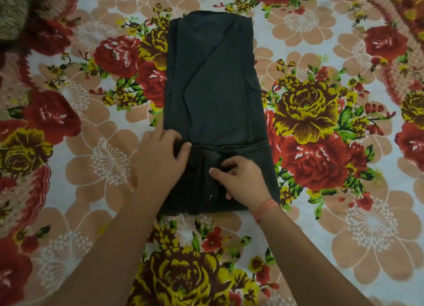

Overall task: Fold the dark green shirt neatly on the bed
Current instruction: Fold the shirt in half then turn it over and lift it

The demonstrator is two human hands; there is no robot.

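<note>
where a floral bedsheet [321,30] covers the bed, a dark green shirt [213,87] lies at its middle, folded into a long narrow rectangle. the left hand [160,154] pinches a fold at the shirt's near left edge. the right hand [241,179] grips bunched fabric beside a metal snap [211,197], a red thread [266,206] round its wrist.

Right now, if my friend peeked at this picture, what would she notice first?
Probably the dark green shirt, folded into a long strip and lying right in the middle. It stands out against the bedsheet, which has big red and yellow flowers all around it. Next come the left hand and right hand, both pinching the shirt's near end.
</note>
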